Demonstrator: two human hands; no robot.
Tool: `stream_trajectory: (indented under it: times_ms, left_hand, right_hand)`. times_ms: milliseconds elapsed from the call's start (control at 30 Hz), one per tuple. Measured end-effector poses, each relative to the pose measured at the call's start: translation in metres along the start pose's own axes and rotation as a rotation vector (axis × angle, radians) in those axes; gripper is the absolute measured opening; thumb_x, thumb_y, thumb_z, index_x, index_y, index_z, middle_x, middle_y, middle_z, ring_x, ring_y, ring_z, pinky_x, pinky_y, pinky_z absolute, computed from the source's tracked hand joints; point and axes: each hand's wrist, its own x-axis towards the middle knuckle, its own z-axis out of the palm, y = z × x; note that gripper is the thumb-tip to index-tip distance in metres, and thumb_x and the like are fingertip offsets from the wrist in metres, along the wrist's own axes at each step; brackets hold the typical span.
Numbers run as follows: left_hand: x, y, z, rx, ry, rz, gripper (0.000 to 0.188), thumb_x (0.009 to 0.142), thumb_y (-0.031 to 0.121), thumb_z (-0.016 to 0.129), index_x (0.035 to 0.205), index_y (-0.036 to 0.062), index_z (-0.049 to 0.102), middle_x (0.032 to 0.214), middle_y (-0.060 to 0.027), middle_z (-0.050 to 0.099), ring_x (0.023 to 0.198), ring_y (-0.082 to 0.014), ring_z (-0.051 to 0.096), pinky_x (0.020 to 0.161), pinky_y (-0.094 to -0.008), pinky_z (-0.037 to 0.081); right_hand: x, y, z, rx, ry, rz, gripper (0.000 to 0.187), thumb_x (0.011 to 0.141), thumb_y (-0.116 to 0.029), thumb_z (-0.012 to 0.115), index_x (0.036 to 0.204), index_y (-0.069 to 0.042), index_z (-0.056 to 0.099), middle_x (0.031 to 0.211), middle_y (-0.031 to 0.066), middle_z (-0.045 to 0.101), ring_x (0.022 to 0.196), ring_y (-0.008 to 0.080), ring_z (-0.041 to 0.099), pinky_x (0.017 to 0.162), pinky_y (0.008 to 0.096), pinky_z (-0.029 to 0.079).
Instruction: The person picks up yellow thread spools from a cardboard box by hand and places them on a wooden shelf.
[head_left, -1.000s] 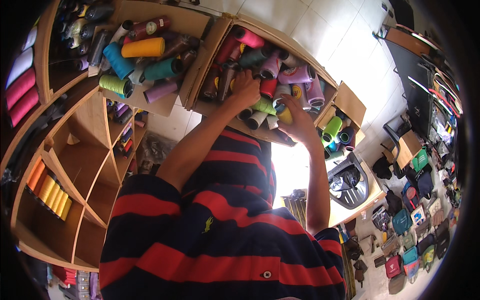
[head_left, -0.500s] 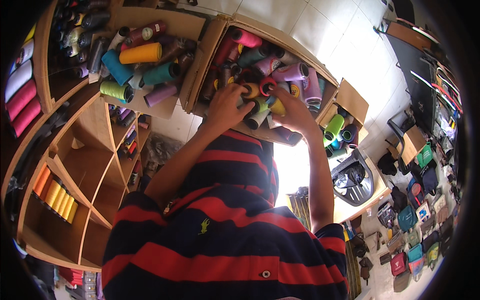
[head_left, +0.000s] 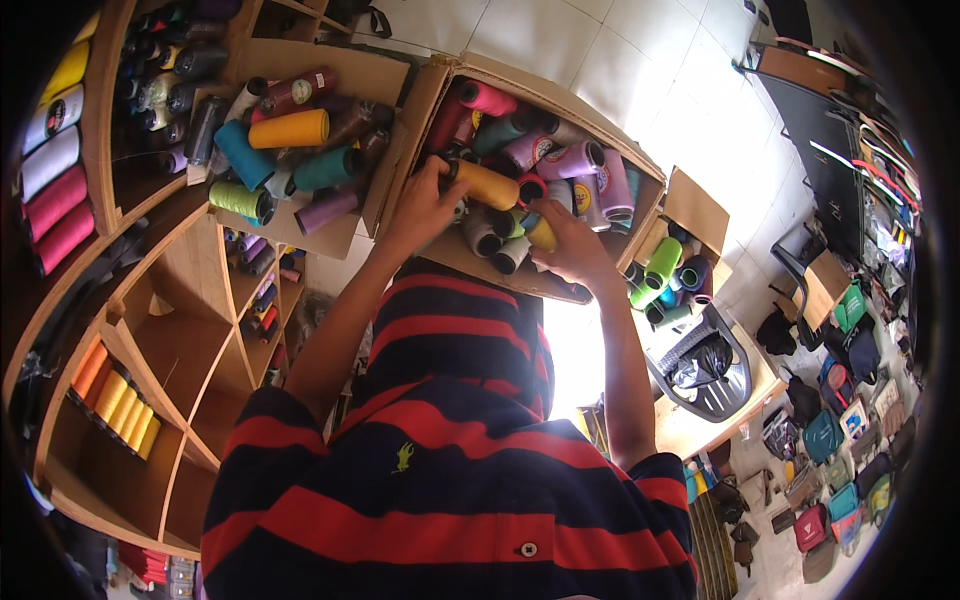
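An open cardboard box [head_left: 455,259] full of thread spools lies before both hands. My left hand [head_left: 422,208] is closed on one end of a golden-yellow thread spool [head_left: 488,186], which lies sideways over the other spools. On the box's near right side, my right hand [head_left: 572,245] curls its fingers around a pale yellow thread spool [head_left: 541,235], partly hidden by them. A red-rimmed spool [head_left: 531,188] sits just beyond those fingertips. Lilac spools [head_left: 577,160] lie farther right, and a pink spool [head_left: 488,98] rests at the far left corner.
Left of the box, more spools, including an orange one [head_left: 290,129], lie on a cardboard flap [head_left: 375,75]. Wooden shelving [head_left: 165,350] with spools stands at left. A smaller carton [head_left: 697,212] with green spools and a black chair [head_left: 706,372] are at right. Bags [head_left: 822,437] cover the floor beyond.
My left hand has shifted left and up, and the golden-yellow spool now shows lengthwise in its grip. My right hand stays on the pale yellow spool, nearly in place. The view has shifted slightly.
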Motion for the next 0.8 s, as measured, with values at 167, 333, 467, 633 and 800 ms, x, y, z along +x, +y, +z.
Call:
stream_trajectory:
  times_ms: [167, 333, 467, 633, 800]
  left_hand:
    - [-0.005, 0.026, 0.0, 0.348, 0.221, 0.177, 0.037, 0.084, 0.029, 0.071, 0.095, 0.0018, 0.048, 0.092, -0.0194, 0.062, 0.087, -0.0387, 0.061, 0.075, -0.0442, 0.048]
    - [0.022, 0.048, -0.009, 0.542, 0.121, 0.019, 0.032, 0.082, 0.023, 0.072, 0.096, 0.0043, 0.049, 0.092, -0.0155, 0.059, 0.089, -0.0394, 0.06, 0.072, -0.0479, 0.049]
    - [0.045, 0.048, -0.013, 0.682, 0.13, 0.311, 0.025, 0.081, 0.011, 0.067, 0.1, 0.0047, 0.052, 0.097, -0.0145, 0.057, 0.091, -0.0373, 0.06, 0.072, -0.0461, 0.051]
    - [0.059, 0.027, 0.008, 0.652, -0.054, 0.767, 0.03, 0.072, 0.006, 0.065, 0.1, 0.0027, 0.057, 0.099, -0.0116, 0.057, 0.101, -0.0316, 0.057, 0.084, -0.0426, 0.049]
    - [0.061, -0.003, 0.042, 1.015, -0.175, 0.937, 0.014, 0.072, 0.013, 0.062, 0.079, 0.0018, 0.065, 0.098, -0.0102, 0.059, 0.11, -0.0274, 0.052, 0.096, -0.0437, 0.043]
  right_hand:
    - [0.004, -0.003, 0.008, -0.06, 0.108, -0.049, 0.062, 0.069, -0.024, 0.071, 0.127, -0.013, 0.052, 0.131, 0.0079, 0.052, 0.099, 0.0322, 0.065, 0.082, 0.0435, 0.053]
    - [0.056, -0.005, 0.0, -0.574, 0.076, -0.309, 0.062, 0.065, -0.029, 0.076, 0.123, -0.016, 0.058, 0.129, 0.005, 0.055, 0.096, 0.0299, 0.066, 0.082, 0.0415, 0.052]
    - [0.094, -0.001, 0.002, -0.94, -0.238, -0.275, 0.062, 0.066, -0.033, 0.077, 0.124, -0.023, 0.059, 0.12, 0.0009, 0.06, 0.096, 0.0224, 0.066, 0.078, 0.0401, 0.051]
    - [0.083, 0.005, -0.019, -0.967, -0.082, -0.332, 0.059, 0.065, -0.032, 0.08, 0.119, -0.024, 0.059, 0.115, 0.0012, 0.059, 0.092, 0.0203, 0.066, 0.072, 0.037, 0.051]
    - [0.056, 0.016, -0.049, -0.979, 0.057, -0.401, 0.062, 0.064, -0.029, 0.083, 0.119, -0.024, 0.056, 0.114, -0.0005, 0.056, 0.087, 0.0204, 0.065, 0.071, 0.0366, 0.049]
